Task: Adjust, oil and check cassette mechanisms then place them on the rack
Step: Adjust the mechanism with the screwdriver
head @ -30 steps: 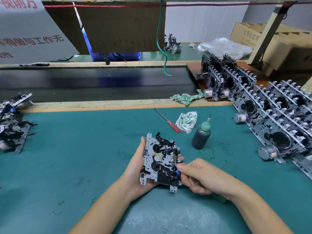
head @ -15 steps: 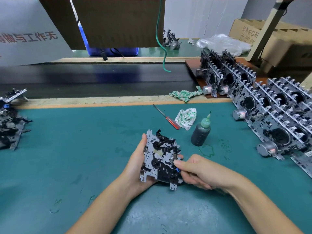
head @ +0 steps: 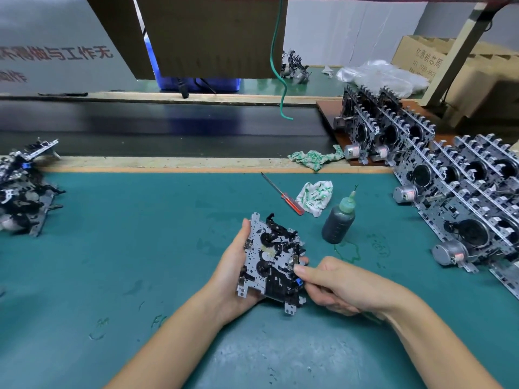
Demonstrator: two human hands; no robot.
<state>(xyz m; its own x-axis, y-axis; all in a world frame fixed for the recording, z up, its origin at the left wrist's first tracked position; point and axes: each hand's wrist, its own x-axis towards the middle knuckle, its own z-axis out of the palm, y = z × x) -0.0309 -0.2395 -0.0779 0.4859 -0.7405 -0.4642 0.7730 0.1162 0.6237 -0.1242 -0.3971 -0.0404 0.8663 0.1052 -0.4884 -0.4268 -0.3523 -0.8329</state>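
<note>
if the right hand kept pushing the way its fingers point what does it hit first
The right hand points left, thumb already at the cassette mechanism; past that, probably the left hand cradling it.

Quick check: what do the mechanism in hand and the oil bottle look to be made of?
Cassette mechanism: seemingly a stamped metal plate, dull silver with punched holes, carrying glossy black parts, probably plastic. Oil bottle: likely soft translucent plastic, dark with its contents, with a green nozzle cap.
</note>
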